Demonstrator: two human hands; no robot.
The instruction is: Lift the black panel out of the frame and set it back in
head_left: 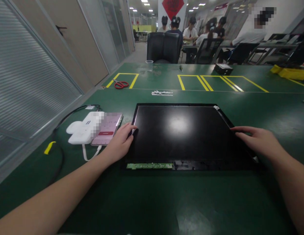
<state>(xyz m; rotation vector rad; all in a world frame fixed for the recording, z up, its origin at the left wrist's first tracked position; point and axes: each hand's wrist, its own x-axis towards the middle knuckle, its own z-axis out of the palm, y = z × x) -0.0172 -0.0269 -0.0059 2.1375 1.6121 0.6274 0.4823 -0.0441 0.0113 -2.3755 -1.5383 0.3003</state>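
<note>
A black flat display panel [176,133] lies on the green table, its screen facing up and reflecting a ceiling light. Along its near edge runs a narrow green circuit board [149,165]. My left hand [121,140] grips the panel's left edge, fingertips on the frame and thumb bent beside it. At the opposite edge, my right hand [256,138] holds the frame with its fingers together and thumb below them. Small silvery pieces show at the right corners of the frame. The undersides of both hands are hidden.
Left of my left hand are a phone [109,129] and a white device [85,130] with cables. Red-handled scissors [121,85], a clear plastic cup [149,65], small white scraps [162,93] and a black box [223,69] lie farther back. Several people sit beyond.
</note>
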